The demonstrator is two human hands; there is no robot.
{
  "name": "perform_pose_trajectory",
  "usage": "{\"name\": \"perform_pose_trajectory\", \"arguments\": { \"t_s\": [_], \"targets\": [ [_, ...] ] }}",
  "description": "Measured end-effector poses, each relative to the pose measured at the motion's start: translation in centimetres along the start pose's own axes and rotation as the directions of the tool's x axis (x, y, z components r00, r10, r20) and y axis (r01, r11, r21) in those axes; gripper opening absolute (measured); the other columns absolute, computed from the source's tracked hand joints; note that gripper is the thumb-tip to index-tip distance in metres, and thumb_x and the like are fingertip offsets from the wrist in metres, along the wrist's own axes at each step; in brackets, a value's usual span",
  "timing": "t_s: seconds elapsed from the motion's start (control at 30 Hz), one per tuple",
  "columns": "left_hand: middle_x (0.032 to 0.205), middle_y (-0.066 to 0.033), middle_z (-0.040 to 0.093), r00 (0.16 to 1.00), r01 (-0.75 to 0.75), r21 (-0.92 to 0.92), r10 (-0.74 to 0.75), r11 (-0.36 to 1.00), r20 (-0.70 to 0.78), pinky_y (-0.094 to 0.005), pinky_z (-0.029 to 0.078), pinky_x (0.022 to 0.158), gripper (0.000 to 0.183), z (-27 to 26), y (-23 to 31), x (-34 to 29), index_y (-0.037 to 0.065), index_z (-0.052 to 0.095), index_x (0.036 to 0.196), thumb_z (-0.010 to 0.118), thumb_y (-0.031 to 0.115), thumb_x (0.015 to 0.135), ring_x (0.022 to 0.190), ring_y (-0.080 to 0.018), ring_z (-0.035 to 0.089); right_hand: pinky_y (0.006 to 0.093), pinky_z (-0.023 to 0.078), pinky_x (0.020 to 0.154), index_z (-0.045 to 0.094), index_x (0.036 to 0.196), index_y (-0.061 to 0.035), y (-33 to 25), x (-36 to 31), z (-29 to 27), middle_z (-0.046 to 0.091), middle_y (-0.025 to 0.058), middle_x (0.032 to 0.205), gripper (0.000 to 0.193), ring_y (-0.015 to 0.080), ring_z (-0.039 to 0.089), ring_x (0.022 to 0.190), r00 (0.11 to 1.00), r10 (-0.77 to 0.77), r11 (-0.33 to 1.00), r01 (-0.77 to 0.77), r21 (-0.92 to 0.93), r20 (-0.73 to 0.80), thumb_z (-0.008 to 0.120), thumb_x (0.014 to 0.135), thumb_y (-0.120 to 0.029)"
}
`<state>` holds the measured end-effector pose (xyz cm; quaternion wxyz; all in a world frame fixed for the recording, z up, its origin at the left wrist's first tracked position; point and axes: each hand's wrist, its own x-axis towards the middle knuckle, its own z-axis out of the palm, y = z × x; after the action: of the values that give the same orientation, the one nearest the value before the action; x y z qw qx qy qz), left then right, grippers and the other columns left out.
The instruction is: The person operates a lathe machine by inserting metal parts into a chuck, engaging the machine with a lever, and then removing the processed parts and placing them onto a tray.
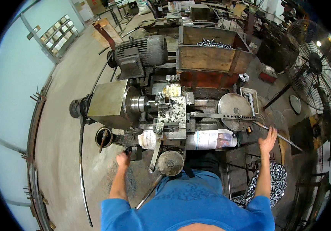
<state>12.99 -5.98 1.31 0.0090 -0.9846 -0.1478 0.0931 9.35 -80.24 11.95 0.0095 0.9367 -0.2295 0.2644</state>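
Lathe (161,115) stands at the centre of the view; clock positions are taken from its carriage (175,115). The carriage is worn, oily grey metal, speckled with dark chips. At 9 o'clock sits the bright round chuck (137,104), beside a dull yellowish cover (107,101). A perforated bar (223,116) runs toward 3 o'clock across a round plate (233,106); from its outer end a straight metal rod (286,139) slopes down between 3 and 4 o'clock.

Containers: at 1 o'clock, a scuffed wooden box (208,58) holds a heap of small shiny metal parts (213,43). At 4 o'clock, low beside the person, a larger heap of similar pieces (275,181) lies in a container whose rim is mostly hidden. At 8 o'clock, a dark round pot (98,141) has a brown handle (103,139) standing tilted in it.

Right hand (267,141), arm reaching forward, has its fingers partly curled at the rod, touching it; firmness of grip cannot be told. Left hand (123,158), between 7 and 8 o'clock, is bent in at a dark knob (128,150); whether it grasps this cannot be told.
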Motion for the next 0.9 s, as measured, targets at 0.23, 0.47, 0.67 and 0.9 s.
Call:
{"name": "perform_pose_trajectory", "arguments": {
  "t_s": [0.23,0.47,0.67,0.9],
  "targets": [
    [0.075,-0.0169,0.063,0.982,-0.185,-0.033,0.184,0.982,-0.041,-0.0461,0.049,0.061,0.035,4.2,-2.9,0.9,0.004,0.055,0.093,0.057,0.036,0.078,0.07,-0.0357,0.062,0.0422,0.032,0.099,0.05,0.119,-0.0029,-2.3,0.4,-4.5,0.041,0.0226,0.129,0.061,0.0376,0.037,0.12,0.988,0.088,0.968,-0.115,0.224,0.126,0.056,0.059,-0.012],
    [0.089,-0.0212,0.063,0.998,-0.051,-0.174,0.059,0.983,0.037,-0.0452,0.049,0.07,0.038,1.8,-1.6,-0.4,0.002,0.056,0.099,0.06,0.033,0.077,0.079,-0.0356,0.062,0.0369,0.044,0.085,0.061,0.098,0.0013,-16.6,5.5,-10.6,0.06,0.0208,0.1,0.044,0.0331,0.057,0.095,0.952,-0.301,0.741,0.195,0.643,0.059,0.063,0.056,-0.011],
    [0.081,-0.017,0.064,0.973,0.048,-0.615,0.101,0.787,0.206,-0.0351,0.05,0.062,0.044,-9.6,-6.2,-1.1,-0.003,0.055,0.111,0.064,0.025,0.077,0.069,-0.0244,0.063,0.0392,0.046,0.076,0.06,0.09,-0.0009,-36.6,4.9,-13.0,0.059,0.0136,0.088,0.04,0.0302,0.055,0.085,0.541,-0.791,0.183,0.656,0.732,-0.287,0.064,0.054,-0.018],
    [0.066,-0.0119,0.062,0.79,-0.004,-0.526,-0.32,0.85,-0.523,-0.0326,0.046,0.056,0.027,-22.3,-17.2,-6.7,-0.002,0.06,0.103,0.054,0.017,0.085,0.059,-0.0162,0.059,0.0345,0.044,0.077,0.067,0.072,-0.0063,-49.9,4.0,-12.0,0.063,0.0129,0.08,0.018,0.0275,0.057,0.085,0.211,-0.953,0.29,0.842,0.455,0.217,0.064,0.058,-0.017]
  ]
}}
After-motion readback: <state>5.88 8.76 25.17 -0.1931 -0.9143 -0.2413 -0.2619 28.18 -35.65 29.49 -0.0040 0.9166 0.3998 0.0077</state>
